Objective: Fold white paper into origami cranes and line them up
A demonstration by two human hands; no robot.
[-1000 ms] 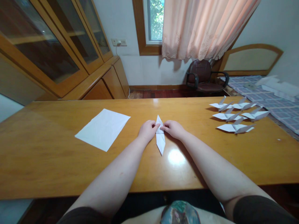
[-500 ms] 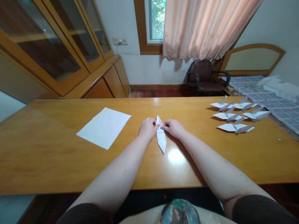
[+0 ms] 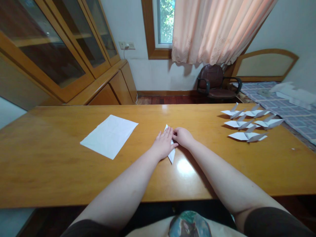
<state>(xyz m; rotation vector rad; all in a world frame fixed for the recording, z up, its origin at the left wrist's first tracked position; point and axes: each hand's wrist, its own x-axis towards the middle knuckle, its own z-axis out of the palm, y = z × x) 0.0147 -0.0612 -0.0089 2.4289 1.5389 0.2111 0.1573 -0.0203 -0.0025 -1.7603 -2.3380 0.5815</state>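
A narrow piece of folded white paper (image 3: 171,158) lies on the wooden table with its pointed ends toward and away from me. Across its middle my left hand (image 3: 163,144) rests flat, fingers stretched out, covering most of it. My right hand (image 3: 184,137) has its fingers curled in a pinch at the paper's right edge, close to the left fingertips. How much paper sits between those fingers is partly hidden.
To the left lies a flat square sheet of white paper (image 3: 110,137). Several folded paper cranes (image 3: 247,136) stand at the table's right end. Beyond the table (image 3: 61,177) are a swivel chair (image 3: 213,82), a cabinet and a bed.
My left hand has gone from pinching the folded paper's left edge to lying flat over it. The right hand stays at the right edge, its fingers more curled.
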